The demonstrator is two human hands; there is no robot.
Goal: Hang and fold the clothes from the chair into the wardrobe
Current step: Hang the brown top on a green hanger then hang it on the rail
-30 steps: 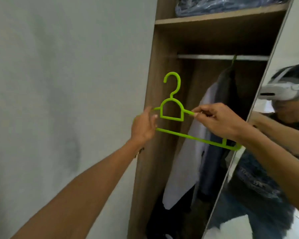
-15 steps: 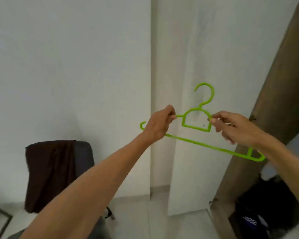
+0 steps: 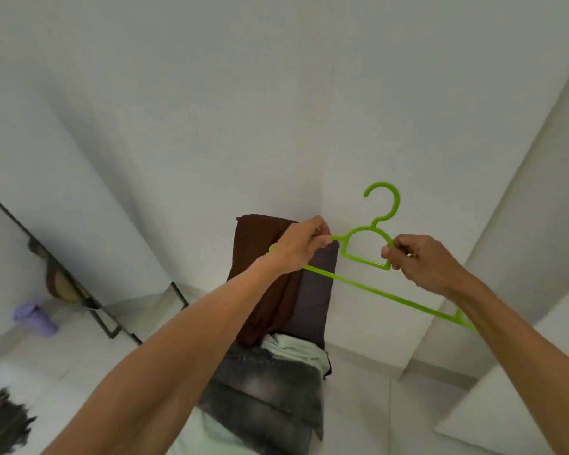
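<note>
I hold a bright green plastic hanger [image 3: 368,261] out in front of me with both hands. My left hand [image 3: 298,246] pinches its left shoulder arm, and my right hand [image 3: 421,261] grips the right side of its centre loop. Below and behind the hanger stands a dark chair [image 3: 316,290]. A brown garment [image 3: 263,284] is draped over the chair's backrest. Grey faded jeans [image 3: 263,399] and a pale green garment [image 3: 293,348] lie on its seat. The wardrobe is out of view.
White walls meet in a corner behind the chair. A black metal frame [image 3: 109,323] leans at the left with a lilac container [image 3: 35,318] on the floor beside it. A dark fuzzy object [image 3: 0,421] lies at the bottom left. A white panel [image 3: 519,412] stands at the right.
My view has swung left from the open wardrobe to the chair with the clothes. Both hands kept their hold on the green hanger throughout.
</note>
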